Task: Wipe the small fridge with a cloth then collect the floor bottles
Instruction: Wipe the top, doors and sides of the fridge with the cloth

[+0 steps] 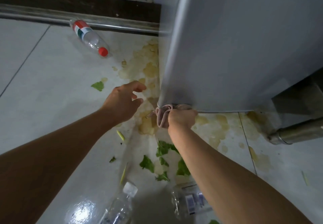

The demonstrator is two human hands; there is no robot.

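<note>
1. The right hand point(181, 118) grips a bunched pink cloth point(162, 117), fingers curled round it, and presses it against the bottom near corner of the small fridge point(244, 49), where the grey door meets its lower edge.
2. The left hand point(124, 99) hovers just left of that corner with fingers loosely spread, holding nothing and touching nothing.
3. Judgement: the wipe is at the foot of the door. To do it well, the cloth should be kept flat to the panel and drawn along the bottom rim, with a clean fold turned outward, since the bunched wad presents little surface.
4. The cloth hangs close above a yellowish spill point(148, 69) that spreads on the floor along the fridge base; if it dips into this it would likely smear the door.
5. Three bottles lie on the floor: a red-capped bottle point(90, 37) far left near a metal rail point(78, 20), a clear bottle point(120, 204) at the near edge, and a crushed bottle point(190, 201) partly under the right forearm. None is collected yet.
6. Green leaf scraps point(164, 160) lie between the near bottles and the fridge.
7. Room: open tile lies to the left; to the right a metal leg point(295, 132) and a dark cabinet base crowd the fridge's corner, limiting the sweep there.
</note>
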